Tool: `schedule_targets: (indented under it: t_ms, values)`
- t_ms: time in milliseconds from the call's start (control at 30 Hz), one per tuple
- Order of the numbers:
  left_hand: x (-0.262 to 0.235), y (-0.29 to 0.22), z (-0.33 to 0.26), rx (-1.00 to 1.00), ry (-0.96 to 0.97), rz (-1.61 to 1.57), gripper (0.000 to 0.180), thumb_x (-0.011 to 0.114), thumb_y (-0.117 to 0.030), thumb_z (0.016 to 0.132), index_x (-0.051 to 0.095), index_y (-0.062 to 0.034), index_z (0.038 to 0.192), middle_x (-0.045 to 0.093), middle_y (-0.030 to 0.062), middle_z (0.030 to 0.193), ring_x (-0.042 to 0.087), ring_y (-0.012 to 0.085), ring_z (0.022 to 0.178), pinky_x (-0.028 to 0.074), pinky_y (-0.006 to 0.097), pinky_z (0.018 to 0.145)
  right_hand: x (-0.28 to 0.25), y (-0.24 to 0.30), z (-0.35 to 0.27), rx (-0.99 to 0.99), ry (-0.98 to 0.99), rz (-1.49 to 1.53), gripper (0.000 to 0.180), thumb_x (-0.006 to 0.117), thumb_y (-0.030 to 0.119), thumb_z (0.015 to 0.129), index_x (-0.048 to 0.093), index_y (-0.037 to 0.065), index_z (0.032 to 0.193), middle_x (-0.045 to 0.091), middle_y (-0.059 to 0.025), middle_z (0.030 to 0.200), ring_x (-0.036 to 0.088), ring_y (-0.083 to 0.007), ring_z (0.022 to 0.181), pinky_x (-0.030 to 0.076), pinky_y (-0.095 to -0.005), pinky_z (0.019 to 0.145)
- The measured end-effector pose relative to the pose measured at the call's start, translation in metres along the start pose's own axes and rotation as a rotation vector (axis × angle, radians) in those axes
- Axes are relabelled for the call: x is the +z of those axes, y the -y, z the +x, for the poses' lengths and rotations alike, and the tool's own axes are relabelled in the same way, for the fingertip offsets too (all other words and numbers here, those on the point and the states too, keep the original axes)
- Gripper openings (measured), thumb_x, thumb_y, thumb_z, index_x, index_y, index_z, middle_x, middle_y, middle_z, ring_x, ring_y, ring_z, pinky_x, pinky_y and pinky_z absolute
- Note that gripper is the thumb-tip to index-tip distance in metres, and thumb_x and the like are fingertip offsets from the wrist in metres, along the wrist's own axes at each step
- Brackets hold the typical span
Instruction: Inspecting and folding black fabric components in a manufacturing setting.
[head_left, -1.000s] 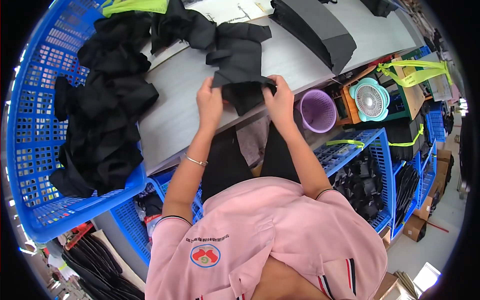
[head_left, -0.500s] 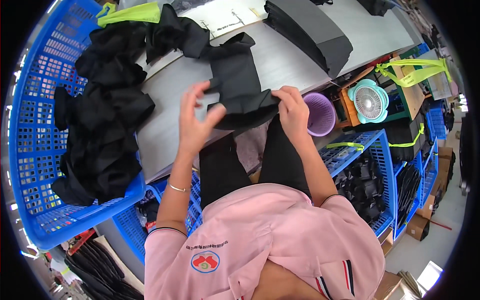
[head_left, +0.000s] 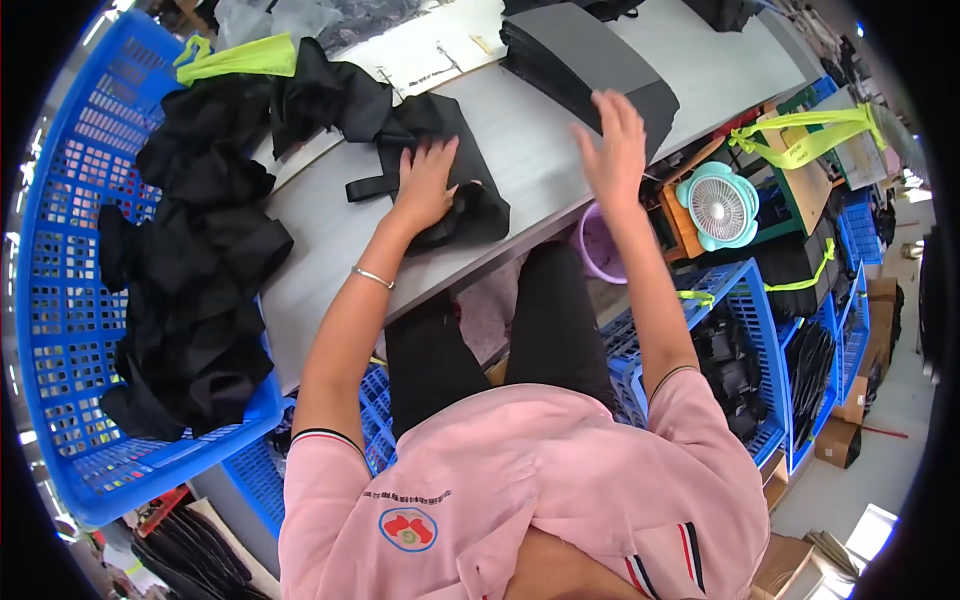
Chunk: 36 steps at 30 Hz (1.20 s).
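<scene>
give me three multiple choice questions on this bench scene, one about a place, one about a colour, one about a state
1. Where does the left hand rest?
A. on the folded black fabric piece on the grey worktable
B. inside the blue plastic basket
C. on the small fan

2. What colour is the small round desk fan to the right of the table?
A. red
B. pale teal
C. black

3. What state is the right hand in?
A. clenched on a strap
B. open with fingers spread, holding nothing
C. pressed flat on the basket rim

Answers: 1 A, the palm lies on the black piece on the tabletop. 2 B, its housing and grille are pale teal. 3 B, the fingers are spread near the stack of dark grey flat pieces and nothing is in them.
</scene>
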<state>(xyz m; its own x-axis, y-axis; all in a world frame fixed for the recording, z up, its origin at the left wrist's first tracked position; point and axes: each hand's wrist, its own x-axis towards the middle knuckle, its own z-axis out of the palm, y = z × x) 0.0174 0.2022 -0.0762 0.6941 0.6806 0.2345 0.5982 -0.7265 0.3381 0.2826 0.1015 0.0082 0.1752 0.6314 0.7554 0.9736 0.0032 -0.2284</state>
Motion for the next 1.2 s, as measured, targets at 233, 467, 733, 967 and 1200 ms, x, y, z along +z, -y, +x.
schedule_targets:
  t_ms: [233, 467, 733, 967, 1200]
  values:
    - [-0.027, -0.001, 0.009, -0.118, -0.024, -0.261, 0.065, 0.072, -0.026, 0.086, 0.047, -0.0045, 0.141, 0.05, 0.0191, 0.141, 0.039, 0.0358, 0.137, 0.021, 0.052, 0.118, 0.02, -0.064, 0.064, 0.081, 0.213, -0.005, 0.033, 0.072, 0.035, 0.084, 0.076, 0.01, 0.106, 0.068, -0.0072, 0.105, 0.061, -0.0284, 0.104, 0.049, -0.0402, 0.088]
    - [-0.084, -0.091, -0.01, -0.21, -0.488, -1.039, 0.032, 0.069, -0.019, 0.091, 0.068, -0.0006, 0.117, 0.069, 0.0101, 0.119, 0.063, 0.017, 0.113, 0.046, 0.029, 0.098, 0.009, -0.05, 0.066, 0.053, 0.189, -0.032, 0.021, 0.068, 0.026, 0.088, 0.074, 0.008, 0.099, 0.068, -0.006, 0.103, 0.063, -0.0276, 0.098, 0.051, -0.0376, 0.082]
    - [-0.016, -0.171, -0.086, -0.53, 0.212, -2.007, 0.083, 0.036, -0.066, 0.099, 0.041, 0.0035, 0.144, 0.049, 0.0145, 0.143, 0.049, 0.0232, 0.131, 0.039, 0.038, 0.11, -0.088, 0.066, -0.069, -0.278, 0.271, -0.265, 0.027, 0.062, 0.01, 0.074, 0.061, 0.003, 0.1, 0.063, -0.0106, 0.116, 0.062, -0.0234, 0.085, 0.051, -0.0325, 0.068]
    - [0.038, -0.201, -0.114, -0.614, 0.499, -2.328, 0.1, 0.03, -0.088, 0.08, 0.039, -0.0135, 0.146, 0.051, 0.006, 0.141, 0.047, 0.0212, 0.132, 0.037, 0.043, 0.113, -0.136, 0.105, -0.135, 0.006, 0.579, 0.098, 0.015, 0.061, 0.009, 0.089, 0.06, 0.003, 0.103, 0.069, -0.0138, 0.106, 0.066, -0.0292, 0.083, 0.054, -0.0406, 0.071]
    - [0.05, -0.21, -0.132, -0.738, 0.592, -2.353, 0.116, 0.044, -0.093, 0.063, 0.041, -0.0134, 0.146, 0.05, 0.0061, 0.143, 0.047, 0.0234, 0.133, 0.037, 0.045, 0.113, -0.179, 0.113, -0.149, 0.301, 0.803, 0.363, 0.019, 0.058, 0.013, 0.096, 0.06, 0.002, 0.111, 0.068, -0.0209, 0.095, 0.066, -0.0375, 0.081, 0.052, -0.0432, 0.072]
